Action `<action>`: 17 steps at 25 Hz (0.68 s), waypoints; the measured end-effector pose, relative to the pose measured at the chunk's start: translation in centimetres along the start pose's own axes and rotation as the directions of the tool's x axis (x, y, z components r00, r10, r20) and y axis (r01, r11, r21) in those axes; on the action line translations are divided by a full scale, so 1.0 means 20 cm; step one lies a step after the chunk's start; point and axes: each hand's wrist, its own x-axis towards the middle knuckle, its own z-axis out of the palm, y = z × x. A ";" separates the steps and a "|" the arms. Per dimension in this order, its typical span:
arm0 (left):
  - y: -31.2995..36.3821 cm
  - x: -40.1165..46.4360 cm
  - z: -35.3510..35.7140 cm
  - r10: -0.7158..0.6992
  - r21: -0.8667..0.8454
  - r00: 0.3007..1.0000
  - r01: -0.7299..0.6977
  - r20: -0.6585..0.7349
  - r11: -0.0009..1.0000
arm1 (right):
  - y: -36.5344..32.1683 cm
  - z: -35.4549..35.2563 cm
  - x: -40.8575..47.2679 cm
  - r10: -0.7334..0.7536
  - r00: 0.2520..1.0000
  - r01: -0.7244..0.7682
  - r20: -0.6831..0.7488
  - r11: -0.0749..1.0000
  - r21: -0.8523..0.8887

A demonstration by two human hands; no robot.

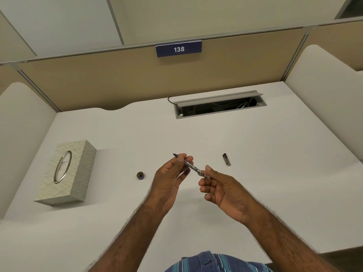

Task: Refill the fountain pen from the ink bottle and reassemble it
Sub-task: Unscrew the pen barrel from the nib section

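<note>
Above the worktop's near-middle, my left hand (169, 179) pinches the fountain pen (193, 168) at its nib end between thumb and fingertips, while my right hand (222, 190) pinches the rear end; the long axis runs from upper left, nib outward, down to the lower right. Farther out, the cap (226, 159) lies to the right, nearer my right hand, and the small ink bottle (140, 175) sits left, nearer my left.
</note>
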 end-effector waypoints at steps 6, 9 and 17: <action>-0.01 -0.01 -0.01 0.006 0.012 1.000 -0.006 -0.005 1.000 | 0.02 0.01 0.00 -0.013 0.999 0.016 -0.045 0.998 0.065; -0.01 -0.01 -0.01 0.005 0.013 1.000 -0.005 0.000 1.000 | 0.03 0.01 -0.01 0.055 0.998 -0.054 -0.013 0.994 0.097; -0.01 -0.02 0.00 0.005 0.025 1.000 -0.004 -0.011 1.000 | 0.04 0.01 -0.02 0.023 0.999 -0.017 -0.032 0.984 0.175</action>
